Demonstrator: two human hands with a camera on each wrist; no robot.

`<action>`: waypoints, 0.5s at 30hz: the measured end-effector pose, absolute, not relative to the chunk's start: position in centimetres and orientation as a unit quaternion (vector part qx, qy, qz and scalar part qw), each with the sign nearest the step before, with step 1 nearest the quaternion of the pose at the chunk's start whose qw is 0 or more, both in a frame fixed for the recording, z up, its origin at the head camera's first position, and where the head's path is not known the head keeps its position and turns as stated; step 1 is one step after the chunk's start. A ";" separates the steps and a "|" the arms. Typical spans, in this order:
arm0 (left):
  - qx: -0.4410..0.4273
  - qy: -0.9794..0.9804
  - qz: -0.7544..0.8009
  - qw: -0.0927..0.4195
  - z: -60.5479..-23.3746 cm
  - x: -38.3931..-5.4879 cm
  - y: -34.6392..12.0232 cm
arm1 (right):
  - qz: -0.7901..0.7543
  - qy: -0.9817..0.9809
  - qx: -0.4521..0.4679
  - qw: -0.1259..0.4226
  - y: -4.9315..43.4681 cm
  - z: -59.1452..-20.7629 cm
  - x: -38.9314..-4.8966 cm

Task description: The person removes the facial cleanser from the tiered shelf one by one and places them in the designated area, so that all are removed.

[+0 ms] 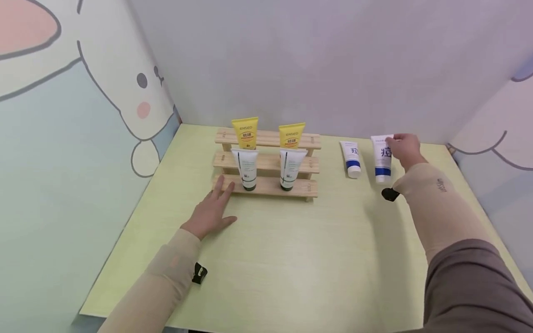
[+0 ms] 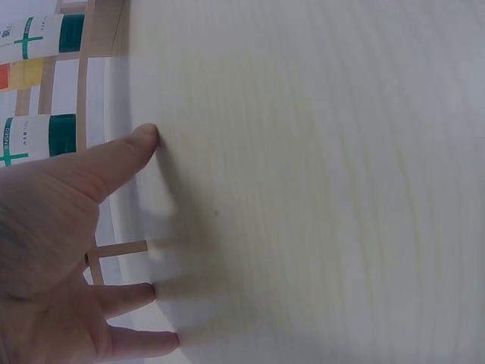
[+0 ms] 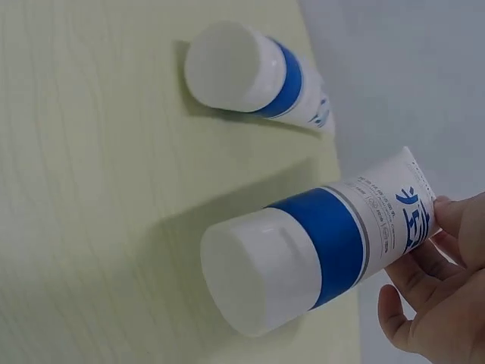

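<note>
- Step in hand, as judged: taking up a tube from the table, right-hand work, with the left hand in a steadying role at most.
- Held tube: white with blue band, over the table near its back edge, towards the back right corner. Cap points to the front edge. Looks raised, the shadow falling to one side; lift cannot be fully judged.
- Next move, my reading: calls for a firm pinch on the thin tail and room for the cap to pass the loose tube.
- Right hand: narrow grip, thumb against fingers on the tail end of the held tube, fingers curled behind it.
- Left hand: spread, fingers straight, thumb well out to the side, nothing held. Fingertips at the left end of the rack, by the bottom step; touching, it seems, but pressure cannot be told.
- Loose tube: same kind, lying on the table between the rack's right end and the held tube, near the back edge.
- Rack: three wooden steps, near the table's back edge. Two white tubes stand cap-down on the bottom step; two yellow tubes behind, lower ends hidden.
</note>
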State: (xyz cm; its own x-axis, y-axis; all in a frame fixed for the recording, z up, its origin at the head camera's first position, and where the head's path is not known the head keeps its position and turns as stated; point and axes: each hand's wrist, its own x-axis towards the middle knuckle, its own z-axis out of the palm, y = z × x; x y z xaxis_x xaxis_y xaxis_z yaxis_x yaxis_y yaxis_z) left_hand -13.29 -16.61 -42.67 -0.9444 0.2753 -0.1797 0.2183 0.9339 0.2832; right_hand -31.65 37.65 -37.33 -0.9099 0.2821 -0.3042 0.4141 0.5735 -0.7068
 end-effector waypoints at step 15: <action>0.126 0.976 0.138 0.112 -42.7 -13.7 -16.5 | -0.422 0.860 0.277 0.070 36.6 -41.4 -31.8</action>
